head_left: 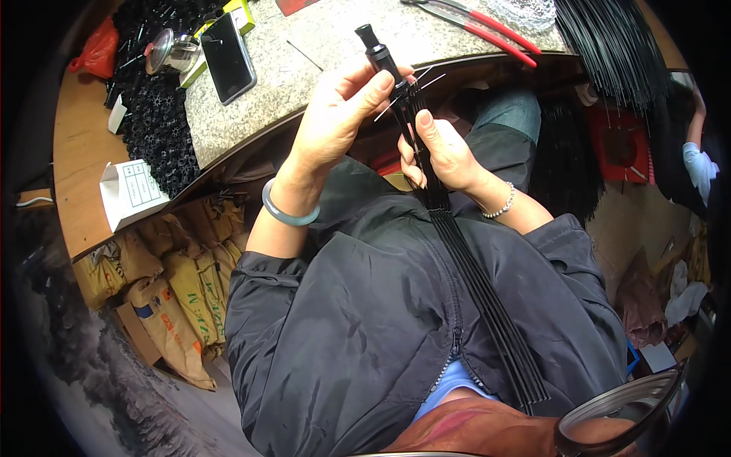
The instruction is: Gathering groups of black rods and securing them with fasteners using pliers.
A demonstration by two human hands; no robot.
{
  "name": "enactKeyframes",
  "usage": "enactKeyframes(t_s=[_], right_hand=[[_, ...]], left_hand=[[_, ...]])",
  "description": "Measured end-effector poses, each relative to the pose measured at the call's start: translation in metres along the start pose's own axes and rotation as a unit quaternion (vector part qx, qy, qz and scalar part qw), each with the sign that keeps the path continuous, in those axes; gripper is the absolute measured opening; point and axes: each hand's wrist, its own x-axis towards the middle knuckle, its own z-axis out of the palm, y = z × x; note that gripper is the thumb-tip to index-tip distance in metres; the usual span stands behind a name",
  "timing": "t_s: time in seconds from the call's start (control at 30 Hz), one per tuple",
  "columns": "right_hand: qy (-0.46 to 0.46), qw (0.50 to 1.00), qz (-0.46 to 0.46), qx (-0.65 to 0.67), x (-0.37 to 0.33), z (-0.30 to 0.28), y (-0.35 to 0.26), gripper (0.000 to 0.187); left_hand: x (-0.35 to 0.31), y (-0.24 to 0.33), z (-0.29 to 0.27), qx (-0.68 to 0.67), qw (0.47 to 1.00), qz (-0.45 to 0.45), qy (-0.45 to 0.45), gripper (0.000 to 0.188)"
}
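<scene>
A black umbrella frame slants across my lap, its bundle of thin ribs running down over my jacket. My left hand is closed, pinching the black tubular fitting at the frame's upper end between thumb and fingers. Just below, my right hand wraps round the ribs, thumb on top. Several thin metal wire ends stick out sideways between the hands. The fingertips behind the frame are partly hidden.
On the speckled tabletop lie a phone, a loose thin rod and red-handled pliers. A heap of small black parts spreads at left by a white box. Black rods hang over the right edge.
</scene>
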Motion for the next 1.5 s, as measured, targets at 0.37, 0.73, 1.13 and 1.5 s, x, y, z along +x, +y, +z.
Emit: enactKeyframes(t_s=[0.37, 0.73, 1.13, 1.5], right_hand=[[-0.010, 0.999, -0.020, -0.024, -0.002, -0.001, -0.001, 0.064], [-0.016, 0.999, -0.045, -0.019, -0.003, -0.002, -0.005, 0.064], [-0.062, 0.997, -0.053, -0.007, 0.001, -0.011, 0.003, 0.064], [-0.107, 0.992, -0.068, -0.019, -0.003, -0.013, 0.004, 0.063]], left_hand=[[0.000, -0.003, 0.007, -0.031, 0.998, 0.024, 0.039, 0.021], [-0.001, -0.010, 0.008, -0.012, 0.999, 0.023, 0.045, 0.029], [-0.013, 0.001, 0.022, 0.036, 0.997, 0.051, 0.034, 0.040], [-0.008, 0.006, 0.007, -0.002, 0.998, 0.038, -0.053, 0.038]])
